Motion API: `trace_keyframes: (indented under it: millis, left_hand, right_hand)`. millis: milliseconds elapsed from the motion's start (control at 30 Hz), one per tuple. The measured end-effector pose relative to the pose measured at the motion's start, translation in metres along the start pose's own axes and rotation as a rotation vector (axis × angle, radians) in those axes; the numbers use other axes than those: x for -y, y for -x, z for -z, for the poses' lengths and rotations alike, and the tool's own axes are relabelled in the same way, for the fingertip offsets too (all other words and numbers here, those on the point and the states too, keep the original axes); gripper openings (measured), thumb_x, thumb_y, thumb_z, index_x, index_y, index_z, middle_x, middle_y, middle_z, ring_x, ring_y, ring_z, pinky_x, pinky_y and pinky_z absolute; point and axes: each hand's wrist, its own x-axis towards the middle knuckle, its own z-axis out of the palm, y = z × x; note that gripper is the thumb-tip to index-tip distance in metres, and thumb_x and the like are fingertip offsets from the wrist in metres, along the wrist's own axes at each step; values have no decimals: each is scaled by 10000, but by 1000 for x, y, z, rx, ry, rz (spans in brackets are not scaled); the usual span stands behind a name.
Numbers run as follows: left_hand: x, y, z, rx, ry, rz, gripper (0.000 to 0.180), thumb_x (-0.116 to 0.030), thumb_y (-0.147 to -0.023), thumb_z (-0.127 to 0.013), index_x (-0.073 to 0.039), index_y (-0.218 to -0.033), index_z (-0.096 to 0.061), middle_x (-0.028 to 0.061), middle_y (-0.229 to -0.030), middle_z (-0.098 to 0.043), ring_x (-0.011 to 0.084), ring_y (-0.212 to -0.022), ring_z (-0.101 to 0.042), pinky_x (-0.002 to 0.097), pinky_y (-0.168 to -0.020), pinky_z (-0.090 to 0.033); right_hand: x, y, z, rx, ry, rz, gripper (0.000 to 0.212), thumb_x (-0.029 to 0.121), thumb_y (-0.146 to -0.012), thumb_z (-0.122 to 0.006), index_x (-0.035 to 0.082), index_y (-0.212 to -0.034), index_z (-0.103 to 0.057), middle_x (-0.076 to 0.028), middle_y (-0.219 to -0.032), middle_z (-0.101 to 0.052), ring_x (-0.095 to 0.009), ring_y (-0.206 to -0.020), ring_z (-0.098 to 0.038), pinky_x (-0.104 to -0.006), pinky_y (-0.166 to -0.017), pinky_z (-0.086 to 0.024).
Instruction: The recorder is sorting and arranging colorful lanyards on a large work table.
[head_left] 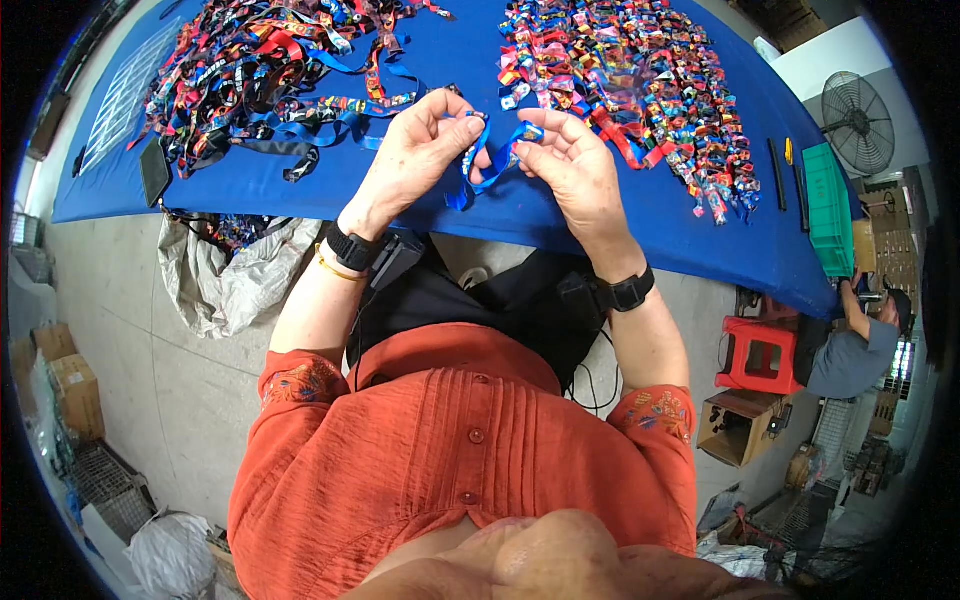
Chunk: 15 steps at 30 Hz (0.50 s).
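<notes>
Both hands (432,142) (568,160) pinch near each other, forearms (312,305) (648,345) angled inward.

the left hand (432,142) and the right hand (572,168) hold a blue strap (490,183) between them, over the blue-covered bench (335,195).

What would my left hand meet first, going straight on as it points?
Beyond the blue strap it holds, your left hand would probably meet the rows of bundled straps, though its height above them is unclear.

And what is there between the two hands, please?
In the head view, a blue ribbon runs between the left hand and the right hand.
</notes>
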Motion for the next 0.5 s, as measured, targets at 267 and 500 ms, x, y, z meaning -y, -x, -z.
trace_keyframes:
  millis: [267, 500]
  left_hand:
    - [2, 1, -2, -7, -18, 31, 158, -168, -979, -628, -31, -1010, -557, 90, -789, -695, 118, -648, -631, 236, -615, -495]
    - [4, 2, -6, 19, -5, 75, 145, -148, -979, -622, -29, -1027, -555, 91, -797, -695, 113, -644, -626, 229, -612, -491]
  right_hand:
    - [4, 0, 1, -12, -92, -12, 383, -34, -870, -663, -46, -1236, -551, -62, -997, -651, -94, -875, -625, -227, -780, -517]
    - [9, 1, 1, 15, -60, -34, 342, -30, -869, -663, -42, -1197, -567, -61, -978, -654, -91, -859, -622, -224, -766, -515]
